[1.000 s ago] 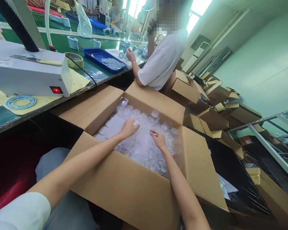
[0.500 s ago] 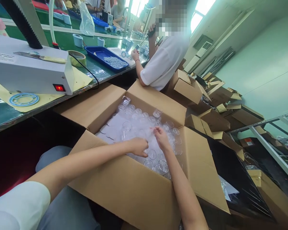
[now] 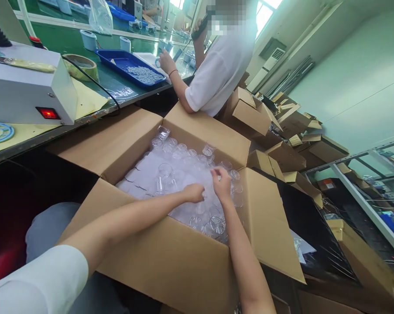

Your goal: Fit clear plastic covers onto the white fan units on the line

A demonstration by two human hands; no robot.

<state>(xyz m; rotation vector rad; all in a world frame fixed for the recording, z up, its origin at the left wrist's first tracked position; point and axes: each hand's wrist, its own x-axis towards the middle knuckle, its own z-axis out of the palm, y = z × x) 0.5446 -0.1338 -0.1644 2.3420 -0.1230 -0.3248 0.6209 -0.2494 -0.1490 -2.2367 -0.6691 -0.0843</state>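
Note:
An open cardboard box holds several clear plastic round pieces around a whitish, filmy middle. My left hand is closed over the middle of the box, its fingers curled; whatever it pinches is too small to name. Just right of it, my right hand is raised over the contents with thumb and fingertips drawn together, and the thing between them cannot be made out. The two hands are apart. More clear pieces stand along the box's far and right inner walls.
To the left, a green workbench carries a white machine, a tape roll and a blue tray of small pieces. A person stands beyond the box. Cardboard boxes are piled behind.
The whole view has shifted, so bench and box sit further left. My left hand has turned and curled more, with my right hand slightly nearer upright. The person's hand has risen a little.

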